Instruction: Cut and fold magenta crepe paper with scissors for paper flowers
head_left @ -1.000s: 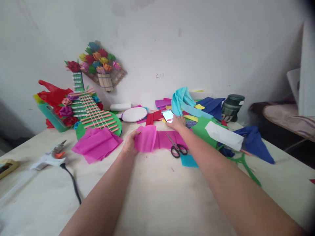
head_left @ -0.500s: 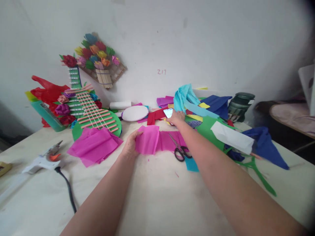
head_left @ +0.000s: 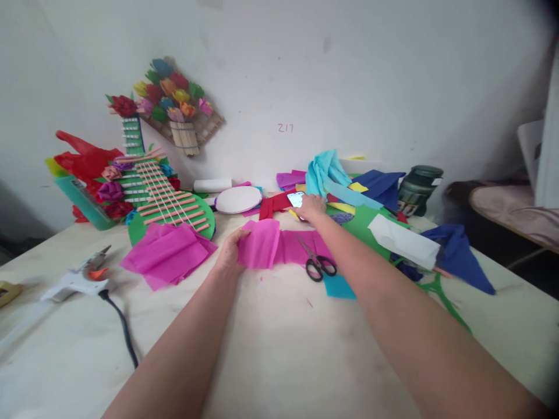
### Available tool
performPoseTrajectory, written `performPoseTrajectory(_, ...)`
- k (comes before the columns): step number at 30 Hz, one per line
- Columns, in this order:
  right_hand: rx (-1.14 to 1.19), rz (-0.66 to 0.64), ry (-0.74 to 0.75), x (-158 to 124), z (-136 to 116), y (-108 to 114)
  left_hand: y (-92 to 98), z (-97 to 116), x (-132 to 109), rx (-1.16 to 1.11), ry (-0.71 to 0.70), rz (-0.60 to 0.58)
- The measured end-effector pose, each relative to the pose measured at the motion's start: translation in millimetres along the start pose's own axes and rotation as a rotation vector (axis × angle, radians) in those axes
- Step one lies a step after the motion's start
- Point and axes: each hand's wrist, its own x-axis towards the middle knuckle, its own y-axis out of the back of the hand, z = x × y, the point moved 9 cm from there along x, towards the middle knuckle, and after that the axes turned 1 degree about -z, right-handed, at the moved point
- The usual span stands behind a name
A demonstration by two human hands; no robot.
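Observation:
My left hand (head_left: 229, 253) grips the left end of a folded strip of pink tissue paper (head_left: 279, 245) lying on the table. My right hand (head_left: 311, 208) reaches farther back and rests on a lit phone (head_left: 296, 199) among the paper scraps, fingers curled over it. Black-handled scissors (head_left: 318, 262) lie on the pink strip just right of my right forearm. A loose pile of pink tissue sheets (head_left: 168, 254) sits to the left of my left hand.
A white glue gun (head_left: 74, 282) with a black cord lies at left. A paper guitar craft (head_left: 161, 201) and a flower craft (head_left: 177, 110) lean on the wall. Blue, green and white paper (head_left: 402, 238) and a dark green jar (head_left: 417, 189) crowd the right side.
Both hands stay where they were; the view has shifted slightly. My right hand has settled more fully over the phone.

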Motion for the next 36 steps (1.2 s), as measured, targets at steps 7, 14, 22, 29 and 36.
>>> performPoseTrajectory(7, 0.027, -0.136, 0.007, -36, 2, 16, 2.0, 1, 0, 0.003, -0.025, 0.011)
performPoseTrajectory(14, -0.101, -0.329, 0.135, -98, 0, 16, 8.7, -1, 4, 0.013, -0.029, 0.069)
performPoseTrajectory(22, -0.11, -0.346, 0.138, -135, -5, 7, 4.2, 5, 7, 0.056, -0.211, 0.105)
performPoseTrajectory(29, -0.029, -0.271, 0.138, -149, -9, 6, 26.3, 16, -8, -0.071, -0.354, 0.374)
performPoseTrajectory(36, 0.063, -0.168, 0.164, -150, -5, 3, 33.6, 21, -28, -0.085, -0.411, 0.355)
